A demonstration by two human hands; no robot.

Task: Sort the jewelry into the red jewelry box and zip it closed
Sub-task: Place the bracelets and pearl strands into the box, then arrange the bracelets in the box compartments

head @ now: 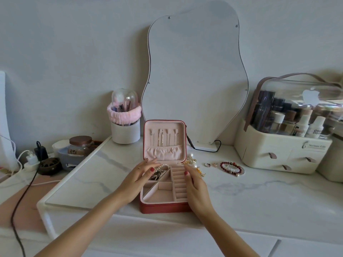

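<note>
The red jewelry box stands open on the white marble table, its pink lid upright with necklaces hanging inside. A pearl strand and dark beads lie in its top-left compartment. My left hand rests over the box's left side, fingers spread, holding nothing. At the box's right edge, beside the ring rolls, is my right hand, fingers apart. Right of the box lie gold and pearl pieces, a ring, a small heart piece and a red bead bracelet.
A wavy mirror leans on the wall behind the box. A white cosmetics organiser stands at the right, a brush holder at the back left. Jars, a power strip and cables crowd the lower shelf on the left.
</note>
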